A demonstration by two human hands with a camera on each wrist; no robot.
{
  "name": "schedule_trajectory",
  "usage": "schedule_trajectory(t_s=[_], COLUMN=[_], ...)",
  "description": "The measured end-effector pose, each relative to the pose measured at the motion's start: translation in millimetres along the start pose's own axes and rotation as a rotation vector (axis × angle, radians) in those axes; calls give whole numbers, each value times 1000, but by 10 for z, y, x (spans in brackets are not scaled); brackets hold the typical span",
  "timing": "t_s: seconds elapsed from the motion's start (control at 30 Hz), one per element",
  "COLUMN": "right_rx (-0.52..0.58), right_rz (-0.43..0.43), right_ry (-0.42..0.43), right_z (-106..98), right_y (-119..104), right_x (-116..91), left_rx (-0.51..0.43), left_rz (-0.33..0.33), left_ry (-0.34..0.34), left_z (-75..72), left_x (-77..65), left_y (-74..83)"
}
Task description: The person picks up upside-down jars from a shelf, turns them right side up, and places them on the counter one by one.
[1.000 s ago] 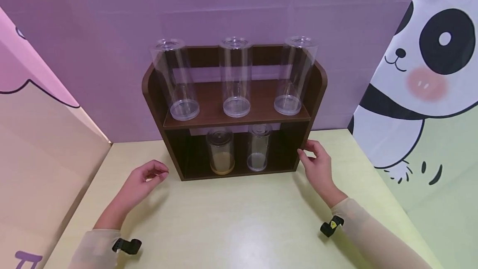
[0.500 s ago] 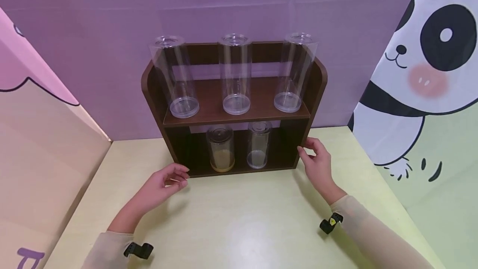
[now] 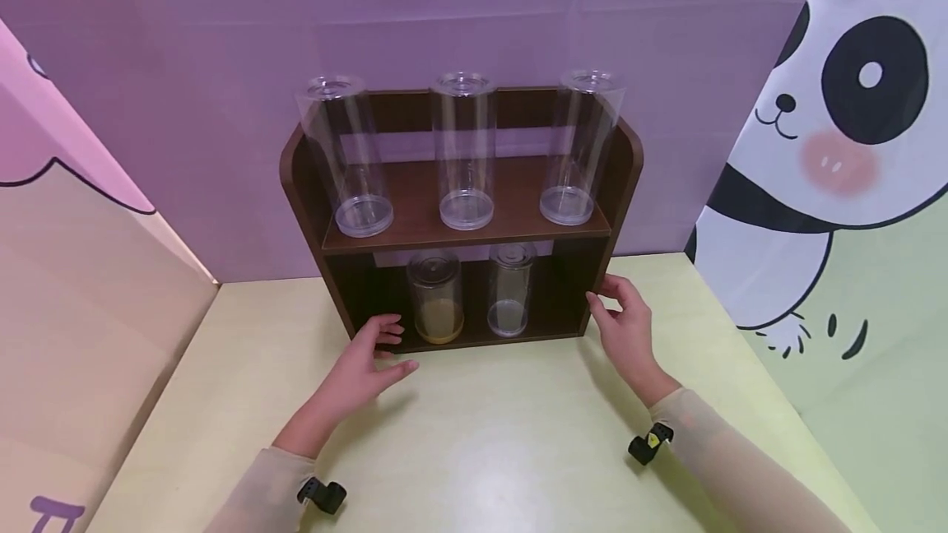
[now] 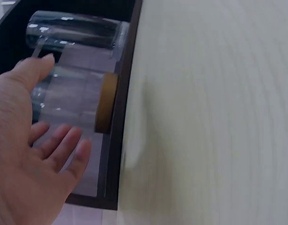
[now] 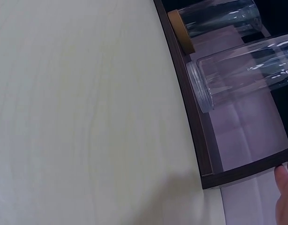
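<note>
A dark brown two-tier shelf (image 3: pixel 444 242) stands against the back wall. On its lower tier, a clear jar (image 3: pixel 435 294) stands upside down on its orange lid (image 4: pixel 106 102). To the right of it is a slimmer clear jar (image 3: pixel 509 290) with a clear base. My left hand (image 3: pixel 370 360) is at the left opening of the lower tier, fingers spread and thumb apart, beside the orange-lidded jar and holding nothing. My right hand (image 3: pixel 625 336) holds the shelf's right side panel, thumb at the front edge and fingers along the outer side. Only its fingertips show in the right wrist view.
Three tall clear jars stand in a row on the upper tier: left (image 3: pixel 363 216), middle (image 3: pixel 466 210) and right (image 3: pixel 566 206). The shelf rests on a pale table (image 3: pixel 504 434). A purple backdrop (image 3: pixel 222 105) is behind, with a panda-printed panel (image 3: pixel 800 261) at the right.
My left hand has moved right from the table beside the shelf to the lower opening, its fingers spreading. My right hand has stayed at the side panel, and the jars have not moved.
</note>
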State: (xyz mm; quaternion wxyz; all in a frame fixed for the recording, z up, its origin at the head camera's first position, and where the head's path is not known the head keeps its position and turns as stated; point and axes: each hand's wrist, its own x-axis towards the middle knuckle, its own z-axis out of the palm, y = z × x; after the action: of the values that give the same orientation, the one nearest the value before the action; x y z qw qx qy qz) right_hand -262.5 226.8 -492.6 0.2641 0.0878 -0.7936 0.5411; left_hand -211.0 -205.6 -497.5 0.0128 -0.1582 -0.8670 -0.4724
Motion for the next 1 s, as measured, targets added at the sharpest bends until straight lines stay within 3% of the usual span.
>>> schedule_trajectory(t_s=[0.17, 0.27, 0.53, 1.0], right_rx=[-14, -19, -24, -15], right_rz=[-10, -12, -24, -31], right_ry=[-3, -1, -5, -19], right_z=[-1, -4, -14, -16], right_y=[9, 17, 25, 12], right_x=[-14, -21, -26, -3], left_rx=[140, 175, 77, -18], left_rz=[-8, -16, -117, -92], left_ry=[41, 49, 49, 32], left_z=[95, 141, 226, 317], left_x=[96, 157, 314, 537], left_y=[-5, -23, -5, -48])
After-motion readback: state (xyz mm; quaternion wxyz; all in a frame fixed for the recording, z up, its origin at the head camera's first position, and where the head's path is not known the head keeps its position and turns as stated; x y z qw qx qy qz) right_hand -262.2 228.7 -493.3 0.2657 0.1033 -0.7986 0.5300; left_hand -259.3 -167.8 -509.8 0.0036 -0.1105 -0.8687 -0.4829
